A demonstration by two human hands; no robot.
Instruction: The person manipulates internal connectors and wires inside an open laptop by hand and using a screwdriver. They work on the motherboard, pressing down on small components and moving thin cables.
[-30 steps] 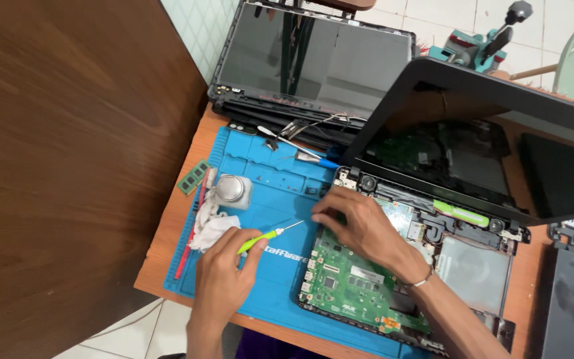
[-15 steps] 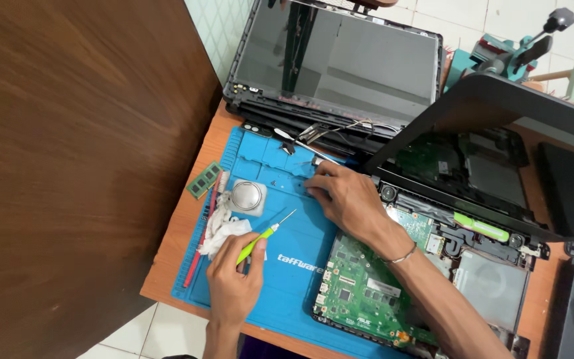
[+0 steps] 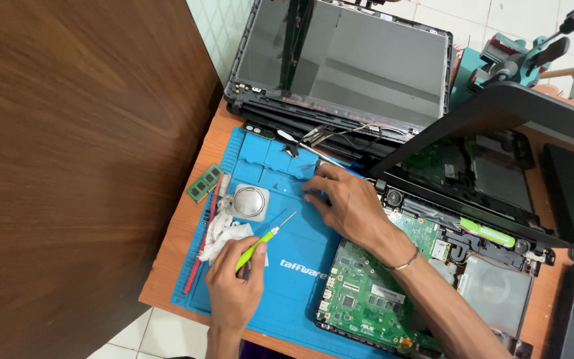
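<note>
Orange-brown desk wood (image 3: 171, 262) shows at the near left edge, beside a large dark wooden panel (image 3: 74, 166) that fills the left of the view. On the desk lies a blue work mat (image 3: 300, 246). My left hand (image 3: 234, 286) rests on the near part of the mat, fingers closed around a small screwdriver with a green handle (image 3: 260, 242), its thin metal tip pointing up and to the right, clear of the mat. Just left of that hand sits a crumpled white tissue (image 3: 219, 233), and beyond it a round metal tin (image 3: 248, 201). A green memory stick (image 3: 205, 183) lies on the bare wood left of the mat, and a red-handled brush (image 3: 202, 246) runs along the mat's left border.

My right hand (image 3: 343, 203) reaches across to the far side of the mat, palm down, fingers curled with the tips pressed near small parts there; I cannot tell whether they pinch anything. A thin bracelet (image 3: 403, 264) circles that wrist. Under the forearm lies a green circuit board (image 3: 373, 299) in an opened laptop base (image 3: 493, 286). Farther off, a stripped laptop screen (image 3: 347, 60) leans back, loose cables (image 3: 340, 133) trailing at its hinge.
</note>
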